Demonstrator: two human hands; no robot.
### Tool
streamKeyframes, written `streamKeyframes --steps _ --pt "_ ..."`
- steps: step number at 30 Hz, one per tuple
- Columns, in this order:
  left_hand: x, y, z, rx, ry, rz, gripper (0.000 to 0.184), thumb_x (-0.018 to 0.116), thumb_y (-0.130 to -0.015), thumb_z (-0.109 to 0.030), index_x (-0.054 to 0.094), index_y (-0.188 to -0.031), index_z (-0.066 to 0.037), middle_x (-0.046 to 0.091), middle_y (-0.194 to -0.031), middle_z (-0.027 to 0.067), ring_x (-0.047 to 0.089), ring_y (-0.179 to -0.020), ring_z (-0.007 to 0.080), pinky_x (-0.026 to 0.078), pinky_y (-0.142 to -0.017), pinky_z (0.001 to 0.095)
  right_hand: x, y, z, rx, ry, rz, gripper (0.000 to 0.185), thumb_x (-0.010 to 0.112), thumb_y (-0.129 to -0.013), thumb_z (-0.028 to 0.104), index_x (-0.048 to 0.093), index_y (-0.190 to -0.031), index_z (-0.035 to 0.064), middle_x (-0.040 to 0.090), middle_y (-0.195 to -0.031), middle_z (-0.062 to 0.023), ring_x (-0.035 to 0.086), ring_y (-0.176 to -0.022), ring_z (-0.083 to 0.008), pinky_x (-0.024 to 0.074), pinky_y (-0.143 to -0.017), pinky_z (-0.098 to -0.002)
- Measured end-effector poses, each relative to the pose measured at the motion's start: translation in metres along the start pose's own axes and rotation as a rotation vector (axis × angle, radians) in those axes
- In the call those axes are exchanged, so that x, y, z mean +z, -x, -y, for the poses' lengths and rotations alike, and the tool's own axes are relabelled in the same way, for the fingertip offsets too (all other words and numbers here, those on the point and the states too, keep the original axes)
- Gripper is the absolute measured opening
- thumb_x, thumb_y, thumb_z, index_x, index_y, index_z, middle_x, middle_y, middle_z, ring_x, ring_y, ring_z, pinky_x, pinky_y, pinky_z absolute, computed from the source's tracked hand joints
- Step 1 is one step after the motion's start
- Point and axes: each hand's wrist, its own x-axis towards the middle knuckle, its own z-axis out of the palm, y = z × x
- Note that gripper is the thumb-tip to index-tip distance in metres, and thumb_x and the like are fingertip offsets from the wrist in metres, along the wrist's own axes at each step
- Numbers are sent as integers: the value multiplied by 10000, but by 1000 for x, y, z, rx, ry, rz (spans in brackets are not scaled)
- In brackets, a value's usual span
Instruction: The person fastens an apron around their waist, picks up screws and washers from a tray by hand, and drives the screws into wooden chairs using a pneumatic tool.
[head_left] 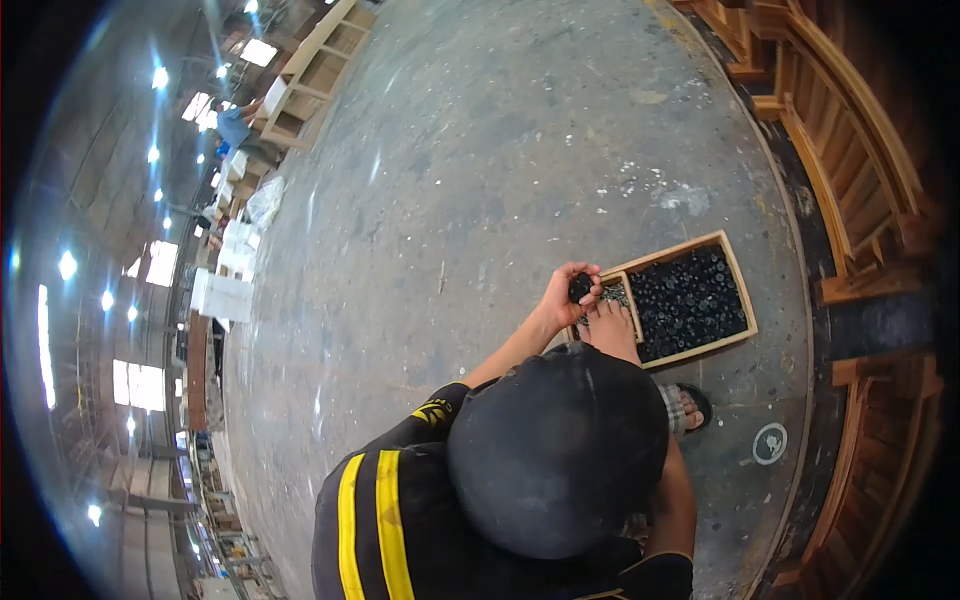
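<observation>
Holds a dark round part (580, 288) in the left hand (567, 297), with fingers curled around it, at the narrow end of a divided wooden box (741, 283). Dips the right hand (610, 326) into the smaller compartment, among small metal pieces (616, 292); cannot tell whether gripping any with those fingers. In the larger compartment, beyond the divider: many loose black parts (697, 300). Under the box: bare, stained floor (450, 190). Just beside the box: a sandalled foot (692, 408). Far off at upper left: a co-worker in blue (234, 128), near wooden frames (300, 95).
</observation>
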Motion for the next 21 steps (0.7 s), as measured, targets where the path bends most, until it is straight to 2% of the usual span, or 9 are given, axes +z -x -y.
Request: streamKeyframes --steps 4,6,10,17,19,21 --pt "-1 -2 7 -17 -125 34 221 479 -880 -196 539 -901 16 551 -750 99 497 -592 176 352 -388 238 -2 1 -4 -9 -53 -37 284 637 -780 276 653 -933 38 614 -897 -101 531 -949 -257 404 -831 -390" --pt "1 -3 2 -8 -150 -30 200 482 -877 -184 534 -890 8 546 -742 95 497 -594 174 348 -381 235 -3 1 -5 -21 -95 -16 256 637 -780 277 663 -901 52 623 -888 -84 544 -922 -250 408 -828 -387" --pt "4 -6 -23 89 -15 -39 166 491 -869 -165 510 -921 -8 534 -756 95 494 -598 175 341 -379 229 -6 2 -6 -42 -88 15 225 635 -785 290 667 -830 72 632 -887 -79 563 -917 -236 428 -813 -375" --pt "-1 8 -24 -94 213 60 260 464 -926 -265 501 -948 -8 519 -870 150 491 -683 205 349 -412 224 5 1 -12 -62 -118 30 245 596 -814 315 682 -764 91 662 -786 -70 608 -830 -247 453 -758 -389" --pt "-1 8 -20 -114 154 45 265 462 -926 -269 504 -947 -8 518 -870 152 489 -683 209 348 -412 228 3 1 -7 -35 -20 73 278 569 -833 332 690 -739 101 668 -732 -76 631 -775 -248 461 -730 -395" --pt "-1 8 -15 -121 62 23 260 461 -922 -265 512 -931 -10 520 -862 148 488 -685 213 346 -415 231 4 0 -7 -13 -60 60 289 567 -835 328 685 -714 94 663 -709 -88 635 -740 -261 467 -714 -401"
